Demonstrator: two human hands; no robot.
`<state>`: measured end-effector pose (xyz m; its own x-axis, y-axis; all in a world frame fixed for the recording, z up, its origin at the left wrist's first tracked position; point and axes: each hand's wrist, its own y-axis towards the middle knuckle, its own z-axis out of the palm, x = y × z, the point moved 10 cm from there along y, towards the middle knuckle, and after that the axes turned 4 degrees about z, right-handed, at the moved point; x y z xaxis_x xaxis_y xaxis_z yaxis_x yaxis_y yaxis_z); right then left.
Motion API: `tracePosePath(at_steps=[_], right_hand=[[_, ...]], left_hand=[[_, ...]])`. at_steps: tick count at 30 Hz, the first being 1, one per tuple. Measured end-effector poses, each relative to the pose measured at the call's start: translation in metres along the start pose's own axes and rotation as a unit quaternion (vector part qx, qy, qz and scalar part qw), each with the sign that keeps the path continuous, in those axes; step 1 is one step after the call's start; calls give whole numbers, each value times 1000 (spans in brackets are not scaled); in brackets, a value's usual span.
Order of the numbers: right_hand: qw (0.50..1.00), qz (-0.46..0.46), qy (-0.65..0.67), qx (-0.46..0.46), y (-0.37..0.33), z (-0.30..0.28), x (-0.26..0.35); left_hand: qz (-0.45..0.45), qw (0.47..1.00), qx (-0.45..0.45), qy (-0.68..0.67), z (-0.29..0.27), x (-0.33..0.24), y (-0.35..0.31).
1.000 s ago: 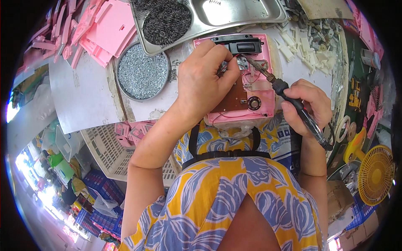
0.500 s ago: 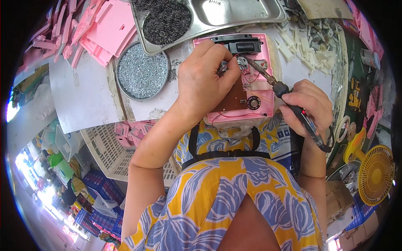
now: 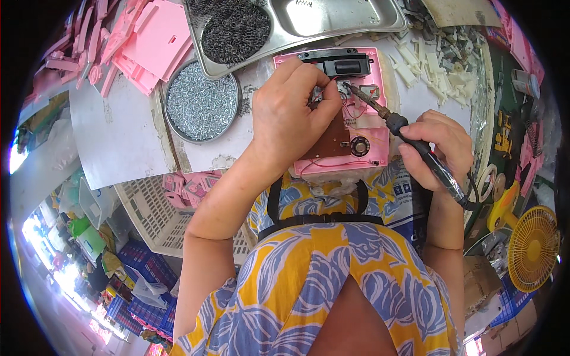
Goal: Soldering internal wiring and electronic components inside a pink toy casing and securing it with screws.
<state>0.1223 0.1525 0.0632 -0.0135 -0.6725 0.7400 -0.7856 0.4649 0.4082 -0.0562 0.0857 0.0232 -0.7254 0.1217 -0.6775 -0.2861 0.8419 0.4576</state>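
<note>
My right hand [image 3: 438,145] grips the dark handle of a soldering iron [image 3: 423,148]. Its metal tip points up and left into an open pink plastic housing [image 3: 380,142], reaching a small silvery part [image 3: 344,89]. Thumb and forefinger of my left hand [image 3: 295,110] are pinched together just left of the tip, where a thin red wire [image 3: 336,78] shows; the fingers partly hide it. Inside the housing are a brown circuit board [image 3: 329,141], a black rectangular unit [image 3: 344,64] along the far edge and a round black part [image 3: 360,146]. My left hand covers the housing's left side.
A round tin of small silvery screws [image 3: 203,102] stands left, below a metal tray [image 3: 285,38] holding dark springs [image 3: 236,32]. Pink panels [image 3: 155,44] pile up far left, white plastic pieces [image 3: 424,65] far right. A yellow fan [image 3: 533,248] stands right, a white basket [image 3: 151,216] lower left.
The soldering iron's tip has shifted slightly nearer, and its handle end has swung a little right and up with my right hand. My left hand keeps its place.
</note>
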Motion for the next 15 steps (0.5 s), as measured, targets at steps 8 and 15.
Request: tracePosePath(at_steps=[8, 15], right_hand=[[1000, 2, 4, -1, 4, 5, -4], [1000, -4, -2, -12, 6, 3, -4]], left_hand=[[-2, 1000, -2, 0, 1, 1, -1], [-9, 1000, -3, 12, 3, 4, -3]])
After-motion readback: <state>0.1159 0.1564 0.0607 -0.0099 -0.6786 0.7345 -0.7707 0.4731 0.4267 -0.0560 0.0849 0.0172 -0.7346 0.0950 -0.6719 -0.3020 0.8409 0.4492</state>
